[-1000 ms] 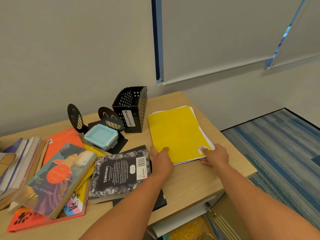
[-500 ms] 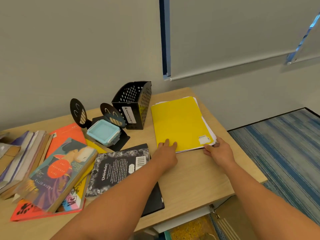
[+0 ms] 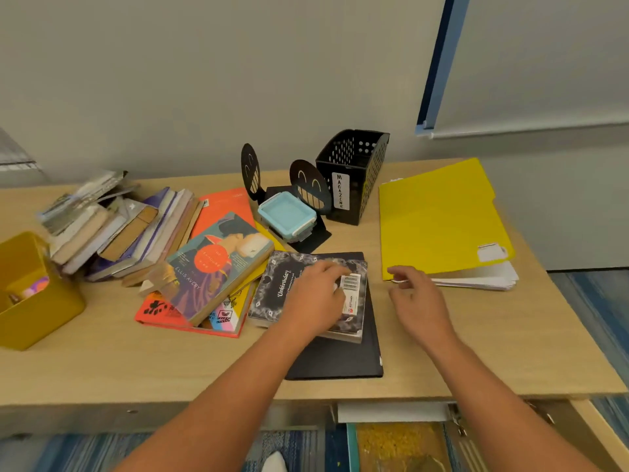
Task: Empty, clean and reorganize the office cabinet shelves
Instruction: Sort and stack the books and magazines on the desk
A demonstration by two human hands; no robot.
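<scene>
Left grip (image 3: pixel 315 294) presses our book (image 3: pixel 308 289); right grip (image 3: pixel 417 298) hovers slack. Sliding it could topple the stack (image 3: pixel 211 267) beside it.

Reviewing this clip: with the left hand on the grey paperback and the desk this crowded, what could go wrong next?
1. The grey paperback lies on a black notebook whose near edge reaches the desk edge; dragging the book under the left hand could pull the notebook off.
2. The leaning book stack looks unstable; a bump may topple it.
3. Loose papers stick out of the yellow folder near the right hand; a brush could scatter them.
</scene>
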